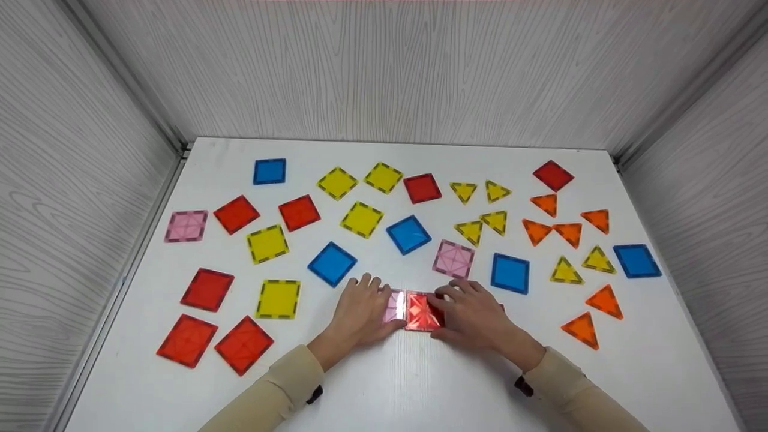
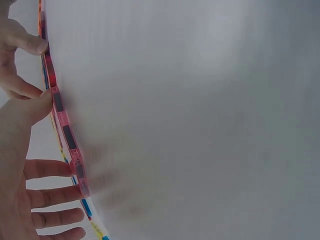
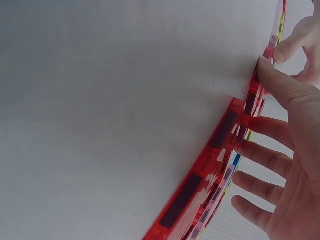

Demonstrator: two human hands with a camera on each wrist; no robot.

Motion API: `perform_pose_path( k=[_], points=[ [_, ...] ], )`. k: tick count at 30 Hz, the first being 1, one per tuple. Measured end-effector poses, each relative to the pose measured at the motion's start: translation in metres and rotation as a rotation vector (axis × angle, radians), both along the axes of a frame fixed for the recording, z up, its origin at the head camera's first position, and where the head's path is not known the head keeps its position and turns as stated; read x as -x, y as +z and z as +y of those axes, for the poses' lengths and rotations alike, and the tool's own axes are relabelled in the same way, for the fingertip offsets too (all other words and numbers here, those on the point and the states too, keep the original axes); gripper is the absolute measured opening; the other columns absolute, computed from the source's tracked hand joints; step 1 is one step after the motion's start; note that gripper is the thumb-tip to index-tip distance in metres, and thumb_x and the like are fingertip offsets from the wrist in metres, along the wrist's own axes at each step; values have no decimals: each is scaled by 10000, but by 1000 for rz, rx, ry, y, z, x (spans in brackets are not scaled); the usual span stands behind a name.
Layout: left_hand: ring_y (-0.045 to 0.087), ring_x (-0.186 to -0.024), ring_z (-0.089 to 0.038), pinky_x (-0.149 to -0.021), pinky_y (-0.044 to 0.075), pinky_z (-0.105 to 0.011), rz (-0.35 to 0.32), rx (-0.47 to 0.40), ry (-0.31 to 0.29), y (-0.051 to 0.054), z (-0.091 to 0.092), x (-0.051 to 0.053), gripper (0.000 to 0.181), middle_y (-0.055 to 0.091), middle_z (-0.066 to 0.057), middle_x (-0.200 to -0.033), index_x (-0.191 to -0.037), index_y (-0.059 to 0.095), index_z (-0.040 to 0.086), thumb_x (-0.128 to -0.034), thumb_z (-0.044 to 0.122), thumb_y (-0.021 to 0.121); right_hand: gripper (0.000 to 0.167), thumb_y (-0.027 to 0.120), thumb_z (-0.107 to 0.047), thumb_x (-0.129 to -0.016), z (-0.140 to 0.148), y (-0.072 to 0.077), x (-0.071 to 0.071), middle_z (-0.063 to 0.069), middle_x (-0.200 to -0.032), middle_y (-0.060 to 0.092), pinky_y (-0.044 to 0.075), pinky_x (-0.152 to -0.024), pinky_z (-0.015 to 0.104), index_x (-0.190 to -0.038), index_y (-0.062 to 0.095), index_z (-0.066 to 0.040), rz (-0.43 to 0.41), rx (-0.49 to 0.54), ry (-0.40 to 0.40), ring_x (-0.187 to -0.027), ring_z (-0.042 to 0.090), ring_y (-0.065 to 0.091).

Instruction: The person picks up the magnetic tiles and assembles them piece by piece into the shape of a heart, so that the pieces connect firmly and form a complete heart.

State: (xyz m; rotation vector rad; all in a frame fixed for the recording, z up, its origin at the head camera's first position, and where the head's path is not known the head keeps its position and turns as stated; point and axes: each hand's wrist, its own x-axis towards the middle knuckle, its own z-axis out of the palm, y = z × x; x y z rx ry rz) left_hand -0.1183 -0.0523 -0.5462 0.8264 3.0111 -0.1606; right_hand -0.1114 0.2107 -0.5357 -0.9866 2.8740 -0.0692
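Observation:
At the near middle of the table, a pink square tile (image 1: 394, 305) and a red square tile (image 1: 422, 312) lie flat, edge to edge. My left hand (image 1: 360, 309) grips the pink one, its thumb on the near edge and fingers at the far side; the left wrist view shows this pink tile (image 2: 69, 135) edge-on beside the left hand (image 2: 20, 155). On the red tile's right part, my right hand (image 1: 477, 315) holds it between thumb and fingers. Another red tile (image 3: 187, 192) lies beside the right hand (image 3: 295, 160) in the right wrist view, mostly hidden from above.
Red tiles (image 1: 207, 290), yellow squares (image 1: 278, 299) and blue squares (image 1: 332, 264) are scattered left and centre. A second pink tile (image 1: 453, 259) lies just beyond the right hand. Yellow triangles (image 1: 566, 271) and orange triangles (image 1: 582, 330) are spread at the right. Grey walls (image 1: 384, 72) surround the table.

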Motion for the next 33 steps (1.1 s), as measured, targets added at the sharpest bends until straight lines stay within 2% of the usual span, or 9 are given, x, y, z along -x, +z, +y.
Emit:
perform_pose_path(
  k=[4, 11, 15, 19, 27, 30, 33],
  points=[
    [625, -1257, -282, -1048, 556, -452, -7, -43, -38, -1, -5, 0, 829, 705, -106, -1334, -1434, 632, 146, -920, 793, 552, 733, 806, -580, -862, 0, -1, -1, 55, -1393, 680, 513, -1118, 537, -1482, 621, -235, 19, 3, 0, -1352, 285, 558],
    [555, -1314, -268, -1123, 501, -463, -119, -181, -118, -3, -33, 2, 790, 627, -89, -1411, -1521, 536, 185, -932, 702, 635, 724, 802, -567, -869, 2, -3, 0, 61, -1401, 673, 513, -1112, 539, -1480, 621, -223, 9, 8, -3, -1362, 301, 550],
    [553, -1321, -271, -1126, 502, -474, -148, -215, -144, -4, -39, 2, 764, 622, -88, -1425, -1532, 526, 186, -950, 667, 642, 714, 794, -569, -877, 5, -3, 1, 58, -1410, 671, 513, -1110, 544, -1483, 619, -233, -7, 9, -12, -1384, 311, 543],
    [560, -1294, -269, -1091, 516, -467, -141, -209, -138, -3, -38, 1, 746, 634, -82, -1404, -1515, 545, 196, -946, 668, 647, 717, 794, -563, -880, 6, -2, 2, 56, -1424, 662, 512, -1112, 557, -1496, 606, -246, -38, 36, -22, -1411, 325, 528],
    [567, -1258, -258, -1042, 526, -449, -126, -204, -132, -3, -37, 0, 726, 648, -70, -1379, -1493, 567, 217, -937, 675, 655, 726, 787, -575, -879, 9, -2, 5, 49, -1428, 661, 514, -1107, 562, -1502, 600, -254, -48, 72, -8, -1409, 324, 531],
    [566, -1259, -260, -1045, 525, -452, -124, -210, -133, -4, -37, 0, 722, 647, -69, -1380, -1494, 565, 221, -939, 674, 653, 688, 763, -590, -896, 13, -1, 13, 52, -1432, 660, 529, -1085, 569, -1478, 619, -254, -39, 98, -20, -1382, 317, 551],
    [569, -1251, -257, -1044, 527, -452, -112, -208, -134, -4, -36, 0, 714, 650, -66, -1371, -1488, 569, 222, -939, 671, 654, 622, 757, -546, -920, 21, 2, 27, 62, -1439, 654, 545, -1063, 576, -1453, 630, -251, 24, 97, -81, -1355, 321, 570]
  ],
)
